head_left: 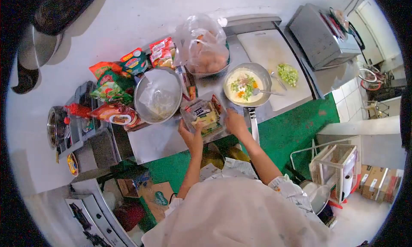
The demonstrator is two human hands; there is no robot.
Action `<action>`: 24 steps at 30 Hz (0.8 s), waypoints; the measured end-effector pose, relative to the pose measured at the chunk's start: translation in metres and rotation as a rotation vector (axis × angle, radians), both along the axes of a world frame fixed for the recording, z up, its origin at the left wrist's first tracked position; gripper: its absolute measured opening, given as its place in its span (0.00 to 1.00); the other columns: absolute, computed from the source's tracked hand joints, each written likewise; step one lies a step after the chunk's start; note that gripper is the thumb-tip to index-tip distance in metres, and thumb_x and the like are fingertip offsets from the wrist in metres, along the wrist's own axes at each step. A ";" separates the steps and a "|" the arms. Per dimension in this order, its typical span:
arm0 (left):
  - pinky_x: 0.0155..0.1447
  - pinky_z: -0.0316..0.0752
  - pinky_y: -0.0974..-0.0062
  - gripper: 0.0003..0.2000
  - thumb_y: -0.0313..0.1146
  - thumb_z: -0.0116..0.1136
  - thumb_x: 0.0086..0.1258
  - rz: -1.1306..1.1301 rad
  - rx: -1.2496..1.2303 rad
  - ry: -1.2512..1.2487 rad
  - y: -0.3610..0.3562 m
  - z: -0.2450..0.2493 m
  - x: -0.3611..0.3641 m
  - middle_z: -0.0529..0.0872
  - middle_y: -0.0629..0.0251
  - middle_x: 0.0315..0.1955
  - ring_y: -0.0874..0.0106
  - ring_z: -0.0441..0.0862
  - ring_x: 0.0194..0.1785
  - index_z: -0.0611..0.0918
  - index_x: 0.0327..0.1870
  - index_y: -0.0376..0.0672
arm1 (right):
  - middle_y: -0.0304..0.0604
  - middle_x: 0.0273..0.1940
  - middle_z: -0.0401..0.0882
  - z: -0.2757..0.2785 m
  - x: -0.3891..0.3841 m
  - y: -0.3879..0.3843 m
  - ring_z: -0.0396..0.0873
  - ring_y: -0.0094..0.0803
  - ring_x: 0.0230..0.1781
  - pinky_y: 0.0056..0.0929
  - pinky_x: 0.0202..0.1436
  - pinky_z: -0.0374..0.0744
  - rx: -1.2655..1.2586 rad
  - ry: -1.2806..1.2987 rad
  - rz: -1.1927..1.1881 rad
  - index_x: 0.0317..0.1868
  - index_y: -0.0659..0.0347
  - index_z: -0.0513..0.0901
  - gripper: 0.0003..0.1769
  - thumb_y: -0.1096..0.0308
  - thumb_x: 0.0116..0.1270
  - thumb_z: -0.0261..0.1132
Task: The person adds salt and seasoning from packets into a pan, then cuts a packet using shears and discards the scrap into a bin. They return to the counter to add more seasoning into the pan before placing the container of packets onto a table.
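Observation:
A clear plastic container point(203, 115) with several small packets inside is at the counter's front edge. My left hand point(191, 136) grips its left side, thumb over the rim. Against its right side is my right hand point(235, 123), fingers curled; whether it holds the rim is hard to tell. Just right of it, a pan point(266, 80) holds a pale mixture with chopped green bits and orange yolk, and a fork point(268, 92) rests in it. The pan's handle point(254, 126) points toward me. Left of the container stands a metal bowl point(138, 95) with a white plastic bag in it.
Behind are a plastic bag of brown items point(208, 53) and colourful food packets point(113, 81). A white cutting board point(266, 49) bears chopped greens point(287, 74) and a spoon point(280, 81). A grey oven-like appliance point(319, 38) stands at the right, a stove point(96, 217) at lower left.

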State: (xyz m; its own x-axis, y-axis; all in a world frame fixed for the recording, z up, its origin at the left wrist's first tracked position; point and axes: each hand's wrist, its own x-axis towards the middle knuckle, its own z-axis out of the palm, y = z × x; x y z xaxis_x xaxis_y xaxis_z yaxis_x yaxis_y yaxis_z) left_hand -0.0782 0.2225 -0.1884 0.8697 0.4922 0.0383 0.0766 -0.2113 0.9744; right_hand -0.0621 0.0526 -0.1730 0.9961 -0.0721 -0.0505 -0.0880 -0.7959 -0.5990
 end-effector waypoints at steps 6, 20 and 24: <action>0.62 0.62 0.72 0.25 0.44 0.57 0.65 -0.260 -0.256 0.221 0.014 -0.002 -0.003 0.75 0.60 0.53 0.67 0.71 0.56 0.71 0.58 0.36 | 0.59 0.23 0.76 -0.003 -0.012 -0.005 0.77 0.57 0.26 0.50 0.29 0.75 -0.056 -0.138 0.165 0.35 0.67 0.73 0.06 0.75 0.58 0.53; 0.53 0.73 0.67 0.33 0.38 0.52 0.68 -0.760 -0.764 0.495 -0.019 0.133 -0.043 0.67 0.60 0.60 0.65 0.71 0.58 0.51 0.72 0.50 | 0.61 0.31 0.75 0.194 -0.156 -0.072 0.73 0.59 0.35 0.50 0.36 0.72 0.143 -0.210 -0.168 0.36 0.67 0.70 0.07 0.71 0.61 0.54; 0.55 0.71 0.66 0.33 0.38 0.51 0.68 -1.194 -0.751 0.529 -0.097 0.153 -0.051 0.66 0.60 0.61 0.64 0.70 0.59 0.51 0.72 0.50 | 0.60 0.33 0.76 0.197 -0.234 -0.073 0.75 0.58 0.36 0.51 0.38 0.73 0.232 -0.134 -0.648 0.44 0.65 0.71 0.12 0.69 0.62 0.53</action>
